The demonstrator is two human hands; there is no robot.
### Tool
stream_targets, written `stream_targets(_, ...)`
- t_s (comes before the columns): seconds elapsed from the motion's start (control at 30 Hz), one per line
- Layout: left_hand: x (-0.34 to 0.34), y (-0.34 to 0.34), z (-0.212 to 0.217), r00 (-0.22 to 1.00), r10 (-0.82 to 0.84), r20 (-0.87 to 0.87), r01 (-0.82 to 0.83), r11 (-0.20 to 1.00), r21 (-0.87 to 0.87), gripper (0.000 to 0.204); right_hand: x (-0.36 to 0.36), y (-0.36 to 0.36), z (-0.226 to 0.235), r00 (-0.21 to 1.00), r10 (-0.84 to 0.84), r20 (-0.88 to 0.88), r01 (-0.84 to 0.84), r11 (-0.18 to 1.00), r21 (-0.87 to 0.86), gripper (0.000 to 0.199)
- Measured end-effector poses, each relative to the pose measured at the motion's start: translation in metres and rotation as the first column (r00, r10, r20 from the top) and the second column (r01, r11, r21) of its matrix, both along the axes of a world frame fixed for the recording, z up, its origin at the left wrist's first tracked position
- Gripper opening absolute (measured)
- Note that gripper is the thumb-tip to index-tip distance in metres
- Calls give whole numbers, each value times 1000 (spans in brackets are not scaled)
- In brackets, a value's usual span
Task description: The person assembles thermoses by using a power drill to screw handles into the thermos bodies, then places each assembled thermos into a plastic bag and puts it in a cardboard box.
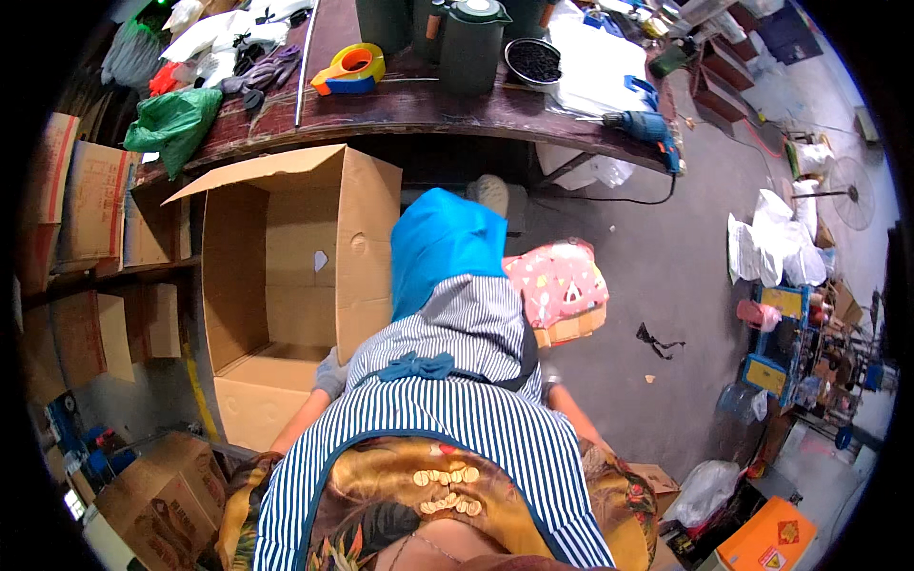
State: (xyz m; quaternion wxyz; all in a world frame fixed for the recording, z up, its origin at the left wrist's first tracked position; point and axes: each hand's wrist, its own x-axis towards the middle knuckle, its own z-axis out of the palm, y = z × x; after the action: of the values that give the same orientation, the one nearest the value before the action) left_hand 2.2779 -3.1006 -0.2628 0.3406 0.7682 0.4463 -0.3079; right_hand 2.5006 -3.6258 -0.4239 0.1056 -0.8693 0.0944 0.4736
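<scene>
In the head view, the open box (369, 252) stands to the left of the person's legs, just below the table (419, 124), and the gloved left hand (331, 375) is at its near right corner. Whether those fingers are clamped on the cardboard or only resting there I cannot tell, since the apron (428, 400) covers part of the hand. The right forearm (579, 417) reaches down on the other side, but its hand is hidden behind the body, so its grip cannot be told either. The likeliest trouble, as I judge it, is the box skewing or tipping: if only one hand has it, a tug at that corner would twist its thin walls. The raised flap (262, 176) could also catch, because it lies so near the table's front edge (whether the two touch is unclear). A knock there might disturb the green bag (171, 128) drooping over that edge. Farther right, the drill (647, 128) sits at the brink with its cord (657, 201) looping below; a snagged foot could pull it off. The pink pad (557, 283) is beside the right leg, where a sideways step could trip on it.
</scene>
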Motion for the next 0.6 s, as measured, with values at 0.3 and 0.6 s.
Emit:
stream_targets(0.3, 170, 59, -20, 700, 574, 425, -539, 815, -212, 94, 290, 91, 65, 996, 64, 60, -71, 991, 112, 54)
stream_targets(0.6, 319, 116, 29, 903, 378, 206, -355, 924, -141, 70, 408, 153, 38, 632, 770, -80, -773, 620, -135, 43)
